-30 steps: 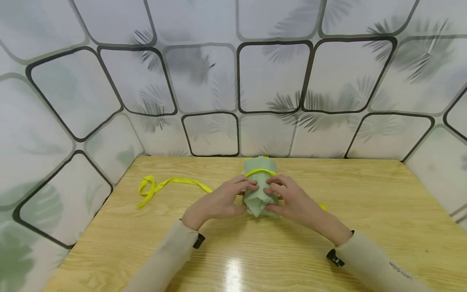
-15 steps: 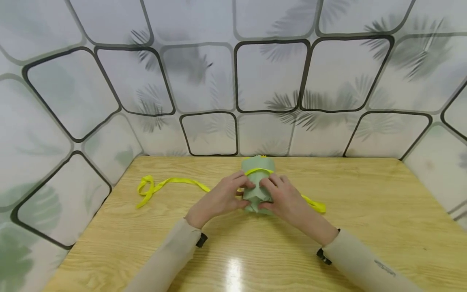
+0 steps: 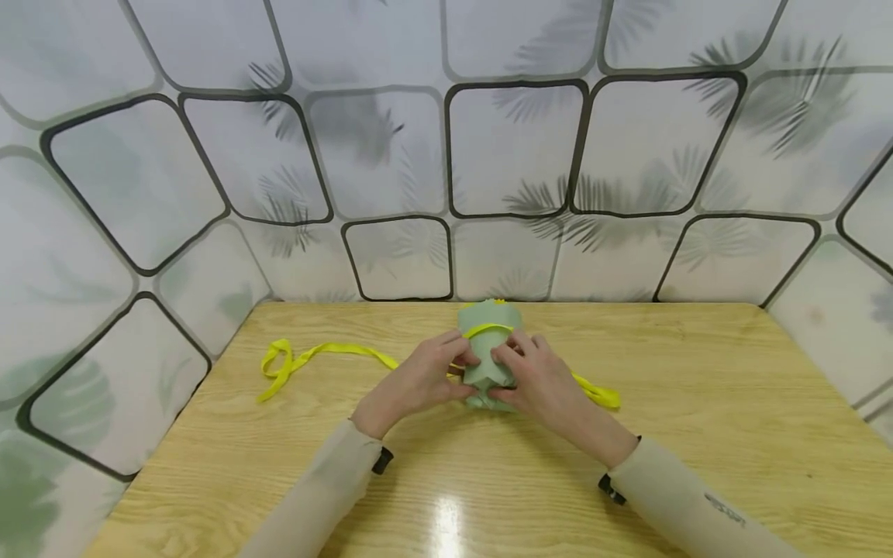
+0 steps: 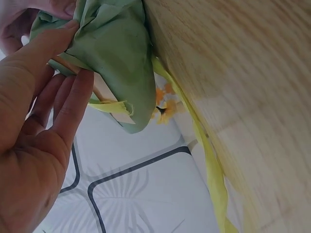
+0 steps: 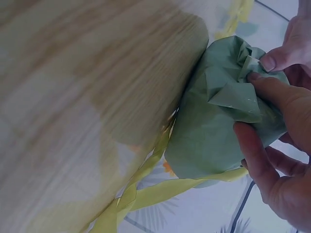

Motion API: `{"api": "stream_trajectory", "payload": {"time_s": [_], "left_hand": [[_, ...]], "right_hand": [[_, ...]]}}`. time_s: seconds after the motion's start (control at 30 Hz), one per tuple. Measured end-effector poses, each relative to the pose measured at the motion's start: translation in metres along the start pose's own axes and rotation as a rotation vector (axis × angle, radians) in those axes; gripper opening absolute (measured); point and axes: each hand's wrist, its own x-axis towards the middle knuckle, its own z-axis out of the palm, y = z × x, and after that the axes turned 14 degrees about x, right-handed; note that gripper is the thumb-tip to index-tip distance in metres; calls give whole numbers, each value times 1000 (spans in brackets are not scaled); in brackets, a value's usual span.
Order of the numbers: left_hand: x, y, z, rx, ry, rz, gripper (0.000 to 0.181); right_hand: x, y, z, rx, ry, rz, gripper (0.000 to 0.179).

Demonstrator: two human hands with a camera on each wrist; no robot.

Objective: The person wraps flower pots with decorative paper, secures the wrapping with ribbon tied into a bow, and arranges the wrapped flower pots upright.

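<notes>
A bundle wrapped in green paper (image 3: 486, 358) lies near the back of the table, its crumpled, folded end toward me. Yellow-orange flowers (image 4: 165, 111) show beyond its far end in the left wrist view. My left hand (image 3: 413, 378) pinches the left side of the folded end, thumb on the paper. A tan strip (image 4: 103, 90) shows at the wrap's edge there. My right hand (image 3: 554, 387) pinches the same end from the right, thumb and fingers pressing the folds (image 5: 237, 99). Across the wrap's upper part runs a yellow ribbon (image 3: 488, 328).
One ribbon tail (image 3: 349, 349) stretches left over the wooden table (image 3: 391, 496) and ends in a loop. Another tail (image 3: 598, 394) lies to the right of the bundle. A patterned curtain-like backdrop (image 3: 516, 147) rises behind the table.
My right hand has moved in to the left, its fingers now more curled on the paper. The near flap that stuck out is pressed in. The right ribbon tail has come into fuller view.
</notes>
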Motion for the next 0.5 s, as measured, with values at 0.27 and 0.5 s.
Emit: {"api": "stream_trajectory", "payload": {"time_s": [0.27, 0.5], "left_hand": [[-2, -5, -14, -66, -120, -21, 27], [5, -14, -29, -40, 56, -160, 10]], "right_hand": [[2, -1, 0, 24, -6, -2, 53], [4, -2, -1, 19, -20, 10, 53]]}}
